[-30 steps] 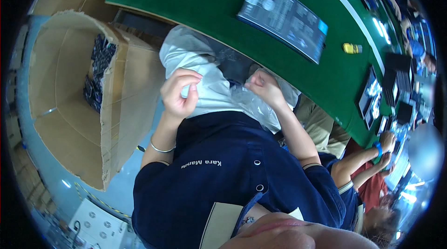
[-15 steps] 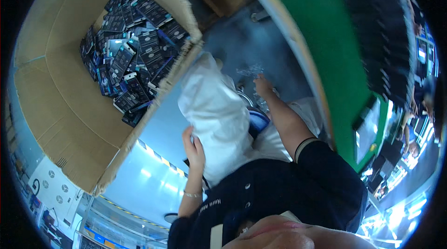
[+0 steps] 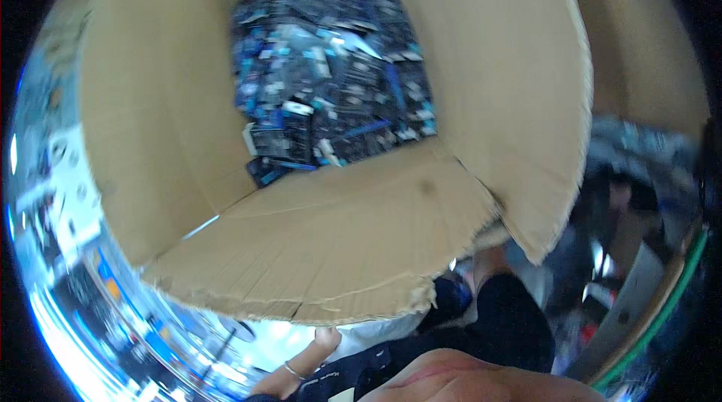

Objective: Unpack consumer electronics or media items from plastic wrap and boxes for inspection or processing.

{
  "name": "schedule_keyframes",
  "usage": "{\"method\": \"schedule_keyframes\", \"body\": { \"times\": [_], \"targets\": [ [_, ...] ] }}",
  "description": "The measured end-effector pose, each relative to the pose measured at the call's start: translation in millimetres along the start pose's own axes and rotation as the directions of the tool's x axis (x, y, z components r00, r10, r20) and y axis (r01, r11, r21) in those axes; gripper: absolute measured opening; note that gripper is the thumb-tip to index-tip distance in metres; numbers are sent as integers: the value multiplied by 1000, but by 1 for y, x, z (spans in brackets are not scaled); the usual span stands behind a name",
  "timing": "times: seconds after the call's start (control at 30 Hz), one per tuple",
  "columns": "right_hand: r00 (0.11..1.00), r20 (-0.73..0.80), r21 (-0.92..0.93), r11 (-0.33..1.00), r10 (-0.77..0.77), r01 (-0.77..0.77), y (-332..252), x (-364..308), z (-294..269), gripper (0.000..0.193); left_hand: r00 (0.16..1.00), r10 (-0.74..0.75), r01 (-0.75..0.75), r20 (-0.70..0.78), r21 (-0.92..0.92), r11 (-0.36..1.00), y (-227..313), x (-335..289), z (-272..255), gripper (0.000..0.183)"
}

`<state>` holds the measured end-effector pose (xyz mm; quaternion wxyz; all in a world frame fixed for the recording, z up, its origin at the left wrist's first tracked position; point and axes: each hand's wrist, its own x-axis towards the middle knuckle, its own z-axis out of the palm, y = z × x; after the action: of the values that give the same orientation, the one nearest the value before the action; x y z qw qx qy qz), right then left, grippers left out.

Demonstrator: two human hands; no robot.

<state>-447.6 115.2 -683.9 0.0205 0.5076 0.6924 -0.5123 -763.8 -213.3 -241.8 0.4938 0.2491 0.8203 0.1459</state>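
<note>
A big open cardboard box (image 3: 323, 240) fills the middle of the view, its near edge ragged and torn. Inside lies a jumbled heap of small dark flat packages (image 3: 353, 94) with blue and white parts, blurred by motion. My left hand (image 3: 326, 338) is just below the box's near rim, partly covered by it; its fingers are too blurred and hidden to read. My right forearm (image 3: 490, 263) goes behind the torn corner of the box, and that hand is out of sight.
Another cardboard surface (image 3: 639, 41) rises at the far right. A green-edged table (image 3: 654, 327) stands at the lower right, with blurred items beside it. White equipment (image 3: 75, 184) and shelving with blue parts (image 3: 158, 342) are at the left.
The view has swung so the box moved from the upper left to the centre. My right hand, earlier visible by clear crumpled plastic, is now hidden; my left was against the white-clad leg.
</note>
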Motion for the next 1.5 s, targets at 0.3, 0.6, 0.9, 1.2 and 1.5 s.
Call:
{"method": "schedule_keyframes", "body": {
  "times": [0.3,0.6,0.9,1.2,1.5],
  "targets": [
    [947,131,11,956,-293,294,-95,94,58,28,912,351,-339,-214,94,936,84,27,18,26],
    [993,13,-54,991,-120,120,-79,53,41,27,935,333,-318,-125,124,940,90,45,28,20],
    [962,-247,-146,977,118,-157,-117,8,-50,27,628,587,-614,511,-138,777,192,106,31,53],
    [545,-683,171,832,486,-528,-180,-94,-109,27,468,822,-880,326,259,398,230,168,93,40],
    [536,-712,404,889,453,-214,-183,-205,-104,19,-45,978,-994,204,90,-64,283,193,100,13]
  ]
}}
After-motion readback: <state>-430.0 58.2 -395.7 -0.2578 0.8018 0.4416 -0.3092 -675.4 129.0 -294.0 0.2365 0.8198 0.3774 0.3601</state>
